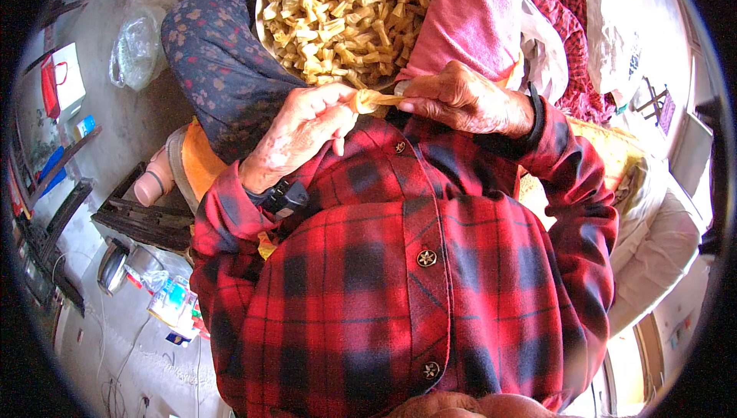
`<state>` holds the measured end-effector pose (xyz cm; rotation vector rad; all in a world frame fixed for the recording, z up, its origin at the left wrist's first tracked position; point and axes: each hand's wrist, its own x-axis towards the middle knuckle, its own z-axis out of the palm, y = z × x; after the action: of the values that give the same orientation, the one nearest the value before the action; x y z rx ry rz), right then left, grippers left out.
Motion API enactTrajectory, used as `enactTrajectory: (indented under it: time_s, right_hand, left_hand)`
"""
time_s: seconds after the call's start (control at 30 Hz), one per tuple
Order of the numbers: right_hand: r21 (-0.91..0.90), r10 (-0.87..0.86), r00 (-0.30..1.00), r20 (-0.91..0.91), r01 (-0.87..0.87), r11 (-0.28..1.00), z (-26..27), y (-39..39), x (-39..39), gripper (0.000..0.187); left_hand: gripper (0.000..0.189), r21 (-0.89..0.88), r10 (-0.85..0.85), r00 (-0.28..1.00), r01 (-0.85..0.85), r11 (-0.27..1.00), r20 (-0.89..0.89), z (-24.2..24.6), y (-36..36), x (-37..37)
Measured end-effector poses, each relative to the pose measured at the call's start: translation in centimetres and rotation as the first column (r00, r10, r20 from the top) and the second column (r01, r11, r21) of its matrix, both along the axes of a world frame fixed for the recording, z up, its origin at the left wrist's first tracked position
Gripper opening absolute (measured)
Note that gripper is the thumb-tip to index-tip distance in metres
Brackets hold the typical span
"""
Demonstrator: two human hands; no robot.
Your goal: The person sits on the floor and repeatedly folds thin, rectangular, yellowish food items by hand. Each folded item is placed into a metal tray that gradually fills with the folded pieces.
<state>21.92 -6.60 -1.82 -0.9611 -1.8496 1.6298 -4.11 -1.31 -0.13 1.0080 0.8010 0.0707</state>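
A yellowish, leaf-like folded strip spans the short gap between my two hands, above the chest of a red and black plaid shirt. My left hand pinches its knotted, bunched end. The narrow tail is gripped between the thumb and fingers of my right hand. Just beyond the hands, a round metal-rimmed basin holds a heap of similar small knotted yellowish pieces. What the strip is made of cannot be told for sure.
Dark flowered cloth covers a leg left of the basin; pink cloth lies to its right. A clear plastic bag rests on the floor at upper left. A pink bottle-like container and a dark wooden frame are at left.
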Motion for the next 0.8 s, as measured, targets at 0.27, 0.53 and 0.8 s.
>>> enactTrajectory:
  time_s: [0.27, 0.53, 0.8]
  right_hand:
    - [0.111, -0.004, 0.991, -0.131, 0.018, 0.994, -2.0, -1.0, -0.1, 0.013]
    - [0.069, -0.005, 0.989, -0.146, 0.015, 0.998, -2.1, -1.3, -0.7, 0.017]
    - [-0.055, 0.017, 0.989, -0.148, -0.025, 0.998, -0.2, 0.4, -0.3, 0.030]
  left_hand:
    - [0.015, 0.164, -0.212, 0.963, 0.239, 0.957, -0.167, 0.8, -0.4, -0.3]
    - [0.015, -0.033, -0.107, 0.989, 0.104, 0.994, -0.101, 2.9, -0.5, -2.8]
    - [0.037, -0.143, 0.008, 0.999, -0.013, 0.990, -0.036, 2.2, 0.1, -3.1]
